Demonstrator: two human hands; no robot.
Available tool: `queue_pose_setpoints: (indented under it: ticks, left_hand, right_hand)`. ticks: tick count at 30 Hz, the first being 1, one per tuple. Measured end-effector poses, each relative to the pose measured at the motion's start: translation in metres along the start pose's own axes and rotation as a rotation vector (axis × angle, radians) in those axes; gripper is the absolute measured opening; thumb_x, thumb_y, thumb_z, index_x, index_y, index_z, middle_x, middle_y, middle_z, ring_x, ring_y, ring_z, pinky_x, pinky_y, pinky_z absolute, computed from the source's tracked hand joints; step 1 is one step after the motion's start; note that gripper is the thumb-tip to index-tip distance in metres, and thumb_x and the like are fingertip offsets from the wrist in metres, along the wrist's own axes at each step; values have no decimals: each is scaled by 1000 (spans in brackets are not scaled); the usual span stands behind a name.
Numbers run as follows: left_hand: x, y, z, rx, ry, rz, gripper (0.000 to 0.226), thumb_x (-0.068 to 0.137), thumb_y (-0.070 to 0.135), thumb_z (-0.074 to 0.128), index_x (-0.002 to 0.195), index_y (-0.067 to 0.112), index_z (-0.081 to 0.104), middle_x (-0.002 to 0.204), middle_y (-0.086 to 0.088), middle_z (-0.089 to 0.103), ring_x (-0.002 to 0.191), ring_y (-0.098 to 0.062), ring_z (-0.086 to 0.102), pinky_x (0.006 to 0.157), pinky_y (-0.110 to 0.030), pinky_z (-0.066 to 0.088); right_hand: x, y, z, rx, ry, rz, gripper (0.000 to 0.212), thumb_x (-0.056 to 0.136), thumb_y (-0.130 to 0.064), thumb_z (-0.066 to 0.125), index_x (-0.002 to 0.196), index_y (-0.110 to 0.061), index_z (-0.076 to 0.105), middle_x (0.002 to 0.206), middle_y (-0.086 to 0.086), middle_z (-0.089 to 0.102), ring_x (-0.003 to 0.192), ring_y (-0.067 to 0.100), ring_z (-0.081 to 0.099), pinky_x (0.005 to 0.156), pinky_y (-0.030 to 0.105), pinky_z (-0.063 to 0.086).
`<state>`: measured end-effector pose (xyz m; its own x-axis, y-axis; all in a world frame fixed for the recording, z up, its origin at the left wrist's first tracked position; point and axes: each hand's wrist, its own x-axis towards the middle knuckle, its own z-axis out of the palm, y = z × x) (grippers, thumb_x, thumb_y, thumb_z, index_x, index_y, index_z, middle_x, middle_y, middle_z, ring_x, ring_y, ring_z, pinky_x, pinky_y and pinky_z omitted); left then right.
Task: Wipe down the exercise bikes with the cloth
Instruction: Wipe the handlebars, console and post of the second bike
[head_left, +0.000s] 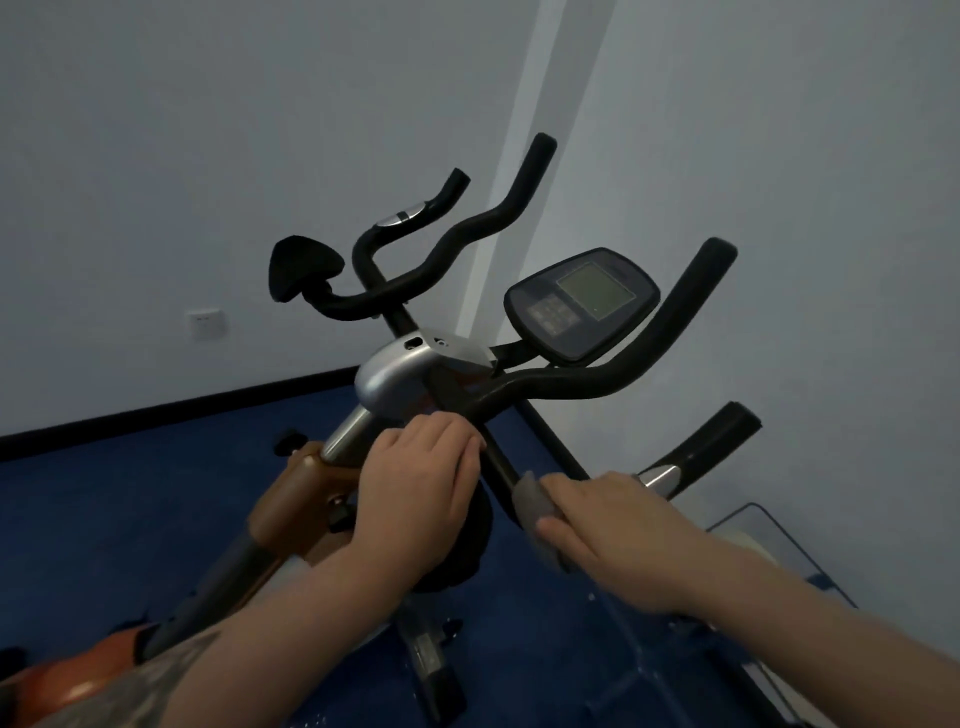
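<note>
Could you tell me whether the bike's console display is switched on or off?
Off, apparently: the console screen is plain grey-green with no readable figures.

A white wall socket (207, 322) sits low on the pale wall (208, 130), above blue carpet (130, 519)

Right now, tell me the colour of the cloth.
Grey; the cloth shows best in the head view.

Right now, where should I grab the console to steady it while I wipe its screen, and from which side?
Grip the console by its dark lower rim, below the button pad, coming from your side underneath. It tilts toward you on a thin stem, so a hold there probably braces it and leaves the screen clear for the cloth in your right hand.
</note>
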<state>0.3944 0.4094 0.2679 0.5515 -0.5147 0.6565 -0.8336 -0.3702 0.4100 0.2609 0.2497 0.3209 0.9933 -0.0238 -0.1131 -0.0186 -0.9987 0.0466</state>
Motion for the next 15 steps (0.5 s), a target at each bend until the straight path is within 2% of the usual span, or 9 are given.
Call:
queue_pose_setpoints:
  ticks: [2, 4, 6, 8, 12, 15]
  left_hand:
    - [1, -3, 1, -12, 7, 13, 23, 95, 24, 42, 82, 19, 60, 81, 5, 58, 71, -13, 52, 63, -32, 40]
    - [3, -4, 2, 0, 2, 22, 23, 94, 23, 42, 79, 19, 58, 76, 4, 54, 68, -15, 49, 61, -34, 40]
    - [3, -5, 2, 8, -9, 32, 22, 94, 24, 41, 77, 19, 55, 73, 3, 50, 66, -15, 46, 60, -34, 38]
    - [2, -5, 2, 2, -12, 42, 23, 95, 24, 40, 77, 19, 54, 73, 3, 49, 66, -15, 44, 59, -35, 37]
    - [3, -6, 1, -21, -14, 56, 22, 95, 22, 41, 77, 19, 54, 73, 3, 49, 65, -17, 46, 58, -37, 39]
    - [4, -7, 1, -40, -13, 72, 21, 95, 23, 42, 79, 20, 55, 75, 4, 50, 66, -16, 47, 59, -36, 39]
  right_hand:
    - [20, -9, 2, -43, -87, 73, 40, 103, -50, 21, 118, -18, 39, 93, 1, 61, 79, 24, 59, 66, 36, 38]
    - [50, -18, 8, 84, -99, 225, 45, 102, -52, 18, 120, -15, 38, 96, 7, 62, 85, 28, 61, 74, 41, 47]
    - [68, -24, 11, 218, -40, 314, 45, 102, -51, 17, 118, -15, 38, 102, 12, 63, 89, 31, 60, 79, 45, 48]
    - [67, -26, 13, 226, -22, 342, 43, 101, -52, 18, 116, -16, 38, 98, 11, 63, 86, 31, 60, 78, 45, 48]
    - [56, -20, 10, 178, -164, 359, 51, 101, -55, 16, 122, -14, 39, 96, 11, 63, 79, 25, 56, 73, 40, 44]
    - [75, -22, 3, 305, -134, 409, 52, 102, -52, 19, 127, -11, 40, 112, 15, 62, 96, 29, 58, 86, 43, 46]
